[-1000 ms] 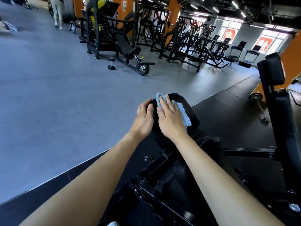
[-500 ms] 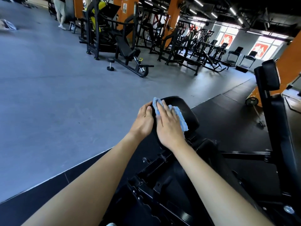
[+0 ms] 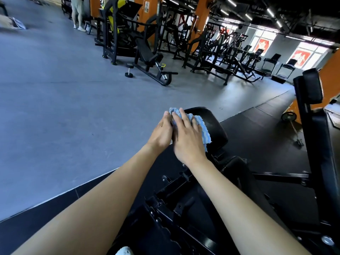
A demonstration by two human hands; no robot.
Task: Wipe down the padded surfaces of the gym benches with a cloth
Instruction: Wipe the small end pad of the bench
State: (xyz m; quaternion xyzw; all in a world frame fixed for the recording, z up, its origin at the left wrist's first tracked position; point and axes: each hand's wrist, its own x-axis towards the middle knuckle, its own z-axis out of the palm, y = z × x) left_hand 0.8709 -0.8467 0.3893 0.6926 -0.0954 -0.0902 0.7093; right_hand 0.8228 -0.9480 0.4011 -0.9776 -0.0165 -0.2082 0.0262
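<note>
A black padded bench pad (image 3: 211, 124) sits at the centre of the head view, on a black metal frame (image 3: 176, 196). A light blue cloth (image 3: 201, 126) lies bunched on the pad's left part. My right hand (image 3: 187, 137) presses flat on the cloth, fingers spread over it. Against the pad's left edge rests my left hand (image 3: 161, 131), fingers curled and touching the cloth's near corner. Much of the pad's left side is hidden under both hands.
A tall black upright bench back (image 3: 320, 129) stands at the right. A barbell with a plate (image 3: 288, 116) lies on the black mat behind the pad. Grey floor spreads to the left, with a dumbbell (image 3: 129, 70), weight machines (image 3: 147, 52) and a standing person (image 3: 78, 13) far off.
My right hand has slid the cloth a little toward the pad's left far edge, and my left hand has closed in beside it. The camera has shifted slightly.
</note>
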